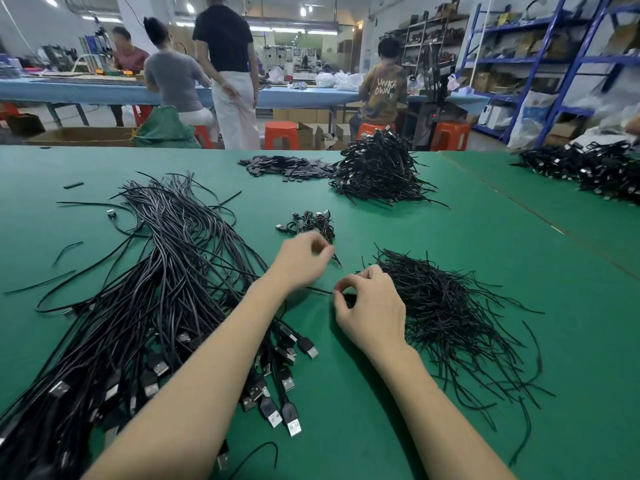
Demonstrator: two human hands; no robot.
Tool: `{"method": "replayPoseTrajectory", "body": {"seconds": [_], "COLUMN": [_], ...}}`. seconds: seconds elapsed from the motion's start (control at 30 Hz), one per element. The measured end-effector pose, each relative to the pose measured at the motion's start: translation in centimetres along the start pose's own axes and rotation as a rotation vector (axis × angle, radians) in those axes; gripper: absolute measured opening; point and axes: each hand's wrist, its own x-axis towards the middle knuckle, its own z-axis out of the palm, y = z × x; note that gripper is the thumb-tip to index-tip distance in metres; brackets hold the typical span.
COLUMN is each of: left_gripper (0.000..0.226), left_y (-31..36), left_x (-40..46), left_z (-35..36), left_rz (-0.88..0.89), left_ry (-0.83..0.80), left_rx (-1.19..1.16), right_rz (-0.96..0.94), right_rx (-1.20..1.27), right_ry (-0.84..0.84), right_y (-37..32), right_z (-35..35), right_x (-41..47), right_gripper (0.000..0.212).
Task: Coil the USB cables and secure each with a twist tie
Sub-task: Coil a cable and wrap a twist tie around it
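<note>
Two bare forearms reach over the green table (467, 237) where we count four heaps of black stock within reach: a long sheaf of uncoiled USB cables (162, 289) on the left, too many to number, with well over a dozen silver plugs (292, 426) fanned toward us; a loose mound of twist ties (450, 313) on the right; a small cluster of coiled cables (313, 223) in the middle; and a tall stack of finished coils (377, 168) farther back. Beside that stack lies a flat scatter of small black strips (287, 166), and a further pile (588, 168) sits at the far right edge.

Our left hand (304, 261) hovers just below the small cluster, thumb and forefinger curled together in a pinch on what looks like a thin wire end; the blur hides exactly what. Our right hand (370, 306) rests at the near edge of the ties, thumb and forefinger closed in a ring on a single tie (320, 291) that juts out to the left, the other fingers curled

Four workers (381, 88) are at a blue bench (304, 97) behind, three seated, one standing. One shirt reads "UNKNOWN". We count six orange stools (281, 135)
</note>
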Motion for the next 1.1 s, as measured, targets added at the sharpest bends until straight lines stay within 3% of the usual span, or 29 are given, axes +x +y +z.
{"method": "replayPoseTrajectory", "body": {"seconds": [0.13,0.23,0.37,0.43,0.5,0.6,0.73,0.87,0.93,1.1], "left_gripper": [0.033,0.031,0.024,0.035,0.043,0.044,0.041,0.037,0.035,0.037], "left_y": [0.1,0.6,1.7,2.4,3.2,4.6,5.3,4.7,4.4,3.9], "left_x": [-4.3,-6.0,-7.2,-7.6,-7.8,-7.6,-7.1,-7.0,-6.9,-6.3], "left_z": [-0.1,-0.4,-0.3,-0.2,-0.2,-0.8,-1.9,-2.7,-3.1,-3.9], "left_rz": [0.008,0.032,0.048,0.034,-0.031,-0.127,-0.220,-0.293,-0.319,-0.379], "left_ry": [-0.171,-0.221,-0.341,-0.343,-0.357,-0.323,-0.318,-0.322,-0.292,-0.157], "left_rx": [0.080,-0.033,-0.207,-0.229,-0.462,-0.890,-1.337,-1.572,-1.685,-1.915], "right_rz": [-0.043,-0.033,0.073,0.113,0.189,0.259,0.067,-0.138,-0.173,-0.055], "right_rx": [0.121,0.291,0.767,1.035,1.269,1.151,0.970,0.836,0.886,1.228], "right_ry": [-0.092,-0.124,-0.190,-0.283,-0.286,-0.253,-0.630,-0.781,-0.845,-0.975], "right_y": [0.3,0.3,-0.1,-0.6,-0.9,0.0,0.6,0.6,0.5,0.5], "right_z": [-2.0,-4.2,-6.5,-7.0,-7.2,-6.9,-5.7,-5.9,-6.0,-6.4], "right_x": [1.2,2.2,2.7,2.5,2.7,3.1,2.0,1.5,1.3,1.4], "right_gripper": [0.009,0.007,0.013,0.016,0.014,0.025,0.030,0.033,0.026,0.014]}}
